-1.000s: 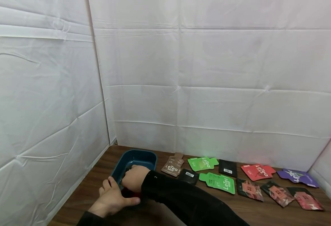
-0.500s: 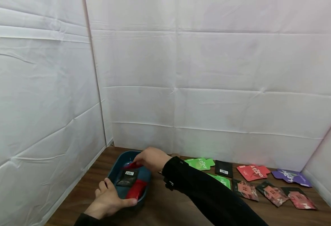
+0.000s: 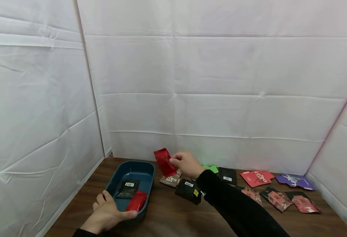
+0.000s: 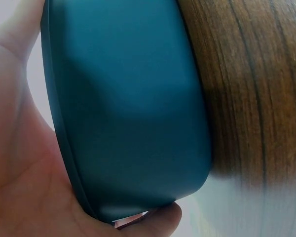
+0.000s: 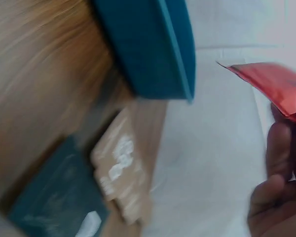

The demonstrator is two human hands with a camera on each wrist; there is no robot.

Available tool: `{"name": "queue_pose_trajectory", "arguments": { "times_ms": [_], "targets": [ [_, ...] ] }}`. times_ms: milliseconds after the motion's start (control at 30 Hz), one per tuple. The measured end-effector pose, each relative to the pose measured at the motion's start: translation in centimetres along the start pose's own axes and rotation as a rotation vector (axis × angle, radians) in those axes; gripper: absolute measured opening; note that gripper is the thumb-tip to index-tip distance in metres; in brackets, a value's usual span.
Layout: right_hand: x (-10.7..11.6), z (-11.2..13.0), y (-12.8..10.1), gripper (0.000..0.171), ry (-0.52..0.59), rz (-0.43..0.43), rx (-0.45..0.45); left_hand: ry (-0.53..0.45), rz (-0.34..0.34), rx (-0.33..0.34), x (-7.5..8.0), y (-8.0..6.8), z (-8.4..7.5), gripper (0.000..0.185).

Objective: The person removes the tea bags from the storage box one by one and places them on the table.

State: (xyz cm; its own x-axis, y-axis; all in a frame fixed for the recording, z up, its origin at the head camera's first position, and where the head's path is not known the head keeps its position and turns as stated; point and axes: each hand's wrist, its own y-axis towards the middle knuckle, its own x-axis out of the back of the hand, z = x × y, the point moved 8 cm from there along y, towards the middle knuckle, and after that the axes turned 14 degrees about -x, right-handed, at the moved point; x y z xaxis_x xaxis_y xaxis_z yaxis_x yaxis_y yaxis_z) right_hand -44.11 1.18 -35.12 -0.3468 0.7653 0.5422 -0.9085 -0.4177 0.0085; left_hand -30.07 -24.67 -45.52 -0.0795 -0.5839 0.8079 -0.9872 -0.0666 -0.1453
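My right hand [image 3: 188, 163] pinches a shiny red packet [image 3: 165, 162] by its side, raised over the table to the right of a blue plastic bin [image 3: 149, 176]. In the right wrist view the red packet [image 5: 276, 84] sticks out beyond the fingers. My left hand [image 3: 106, 212] grips the bin's near end, thumb on one side and fingers on the other. The left wrist view shows the bin's outer wall [image 4: 133, 98] close up, held along the rim. Inside the bin lie a black packet [image 3: 128, 189] with a barcode label and another red packet [image 3: 137, 201].
Right of the bin lie a brown LeTea packet [image 3: 170, 180] and a black packet [image 3: 188, 191]. Farther right are a green one [image 3: 211, 168], a black one [image 3: 227, 175], a red one [image 3: 257, 178], a purple one [image 3: 295, 181] and several black-and-pink pouches [image 3: 278, 198]. White cloth walls [image 3: 215, 115] enclose the table.
My right hand came up out of the bin with a red packet and moved right, uncovering the packets inside. The left hand stays on the bin. The head view has turned slightly right.
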Motion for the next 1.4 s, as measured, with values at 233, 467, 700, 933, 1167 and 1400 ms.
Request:
{"name": "queue_pose_trajectory", "arguments": {
  "times_ms": [233, 467, 700, 933, 1167, 1400],
  "targets": [
    [-1.6, -5.4, -1.3, 0.020, -0.200, 0.065, -0.239, -0.005, 0.000, 0.001, 0.2, 0.0, 0.3, 0.164],
    [-4.6, -7.0, -1.7, 0.027, -0.401, 0.100, -0.298, -0.012, -0.007, -0.019, 0.3, 0.1, -0.1, 0.164],
    [-5.8, -8.6, -1.4, 0.033, -0.529, 0.110, -0.415, 0.004, -0.009, -0.065, 0.2, 0.0, -0.6, 0.159],
    [-5.6, -8.9, -1.5, 0.028, -0.588, 0.100, -0.454, 0.012, -0.002, -0.050, 0.1, 0.1, -0.7, 0.160],
    [-4.4, -7.3, -1.6, 0.023, -0.638, 0.048, -0.376, -0.001, -0.009, -0.051, 0.4, 0.0, -0.5, 0.159],
    [-3.9, -6.8, -1.7, 0.017, -0.543, 0.073, -0.397, -0.007, -0.006, -0.024, 0.2, -0.2, -0.3, 0.160]
  ]
}}
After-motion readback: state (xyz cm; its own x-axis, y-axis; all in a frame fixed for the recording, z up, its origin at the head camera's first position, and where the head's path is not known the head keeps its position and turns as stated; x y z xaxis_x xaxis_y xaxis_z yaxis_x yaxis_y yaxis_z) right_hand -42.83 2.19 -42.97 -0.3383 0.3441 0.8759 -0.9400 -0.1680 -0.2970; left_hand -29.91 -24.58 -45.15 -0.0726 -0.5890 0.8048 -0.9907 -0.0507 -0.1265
